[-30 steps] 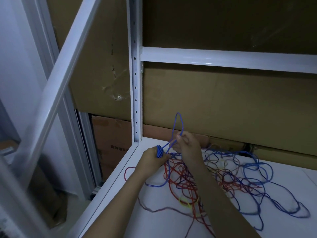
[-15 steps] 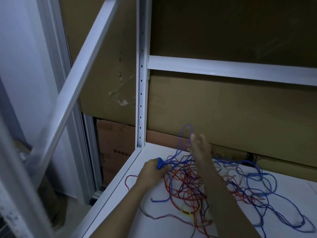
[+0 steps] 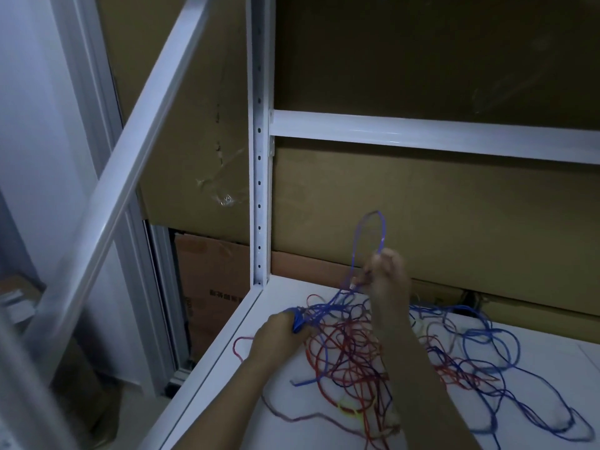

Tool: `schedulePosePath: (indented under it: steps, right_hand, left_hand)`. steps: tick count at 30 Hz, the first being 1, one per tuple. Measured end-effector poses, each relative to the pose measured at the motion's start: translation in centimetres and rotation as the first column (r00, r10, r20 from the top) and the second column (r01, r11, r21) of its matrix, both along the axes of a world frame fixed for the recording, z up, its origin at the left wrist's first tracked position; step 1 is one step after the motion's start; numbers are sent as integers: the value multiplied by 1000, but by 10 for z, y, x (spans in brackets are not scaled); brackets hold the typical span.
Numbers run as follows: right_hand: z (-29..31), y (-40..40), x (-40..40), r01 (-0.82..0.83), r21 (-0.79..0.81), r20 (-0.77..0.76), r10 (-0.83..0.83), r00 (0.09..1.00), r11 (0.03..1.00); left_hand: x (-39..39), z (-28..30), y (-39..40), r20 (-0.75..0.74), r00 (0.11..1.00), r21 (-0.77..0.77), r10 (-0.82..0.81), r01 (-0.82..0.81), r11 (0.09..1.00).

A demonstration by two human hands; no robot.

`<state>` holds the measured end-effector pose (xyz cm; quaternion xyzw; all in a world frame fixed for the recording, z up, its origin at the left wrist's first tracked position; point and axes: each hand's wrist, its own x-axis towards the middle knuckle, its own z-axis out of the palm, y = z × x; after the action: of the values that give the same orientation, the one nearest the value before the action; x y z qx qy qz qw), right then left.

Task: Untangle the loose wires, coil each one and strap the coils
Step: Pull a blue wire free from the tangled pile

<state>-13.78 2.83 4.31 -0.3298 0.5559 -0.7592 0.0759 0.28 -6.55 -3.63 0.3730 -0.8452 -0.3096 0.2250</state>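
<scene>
A person works at a white shelf (image 3: pixel 292 427) in a dim room. A big messy pile of wires (image 3: pixel 373 355) lies on the shelf, in the middle and out to the right. Most of them are red and blue, and they cross over each other many times.

The left hand (image 3: pixel 276 336) is near the left edge of the shelf. Its fingers are curled tight around a small bunch of blue wire (image 3: pixel 298 321). The bunch sticks out of the far side of the fist.

The right hand (image 3: pixel 388 280) is farther away and higher up, above the pile. Its fingers are bent and pinch the same blue wire. A tall thin blue loop (image 3: pixel 370 235) stands up from this hand. The blue wire runs from the loop down to the bunch in the left hand.

A short yellow piece (image 3: pixel 349 410) lies in the near part of the pile. A dull purple wire (image 3: pixel 305 418) trails along the near side of the shelf.

A white metal post (image 3: pixel 259 157) with small holes stands at the far left corner of the shelf. A white bar (image 3: pixel 422 134) goes right from the post. Brown cardboard (image 3: pixel 422 222) is behind the shelf
</scene>
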Motion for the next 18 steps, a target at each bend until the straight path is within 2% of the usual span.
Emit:
schedulePosePath:
  steps: [4,7,8,10,11,12,13,14,15,16,17,18]
  right_hand:
    - [6,0,-38,231,72,-194,-213,958,970]
    - [-13,6,-50,308,215,-352,-221,909,927]
    - [-19,8,-52,317,316,-400,-177,899,894]
    - [-27,14,-54,333,548,-419,-93,903,768]
    - [-30,16,-53,350,633,-426,-67,902,690]
    - [-34,19,-49,413,643,-484,-75,872,645]
    - [-37,22,-42,506,568,-589,-109,801,650]
    - [-38,24,-33,559,436,-693,-134,709,705]
    - [-37,24,-24,534,303,-770,-127,625,790]
    - [-34,23,-16,443,247,-822,-56,567,862]
    - [-31,20,-9,323,274,-836,58,546,906]
    - [-28,16,-2,200,362,-803,196,563,910]
  left_hand:
    - [-1,2,0,-18,1000,36,-6,7,999]
    - [-7,11,-2,2,999,25,-43,43,999]
    - [-6,13,-3,-6,999,42,-52,52,998]
    - [-3,17,-4,-65,996,99,-64,70,993]
    - [-1,21,-3,-112,992,126,-66,80,989]
    - [2,25,-2,-159,985,144,-70,93,985]
    - [3,30,-2,-195,978,152,-77,108,982]
    - [5,36,-1,-213,973,155,-93,127,980]
    - [6,43,0,-210,971,157,-117,151,976]
    - [7,51,1,-195,970,158,-147,179,971]
    - [9,60,5,-182,966,160,-181,211,964]
    - [11,69,9,-180,960,166,-215,245,955]
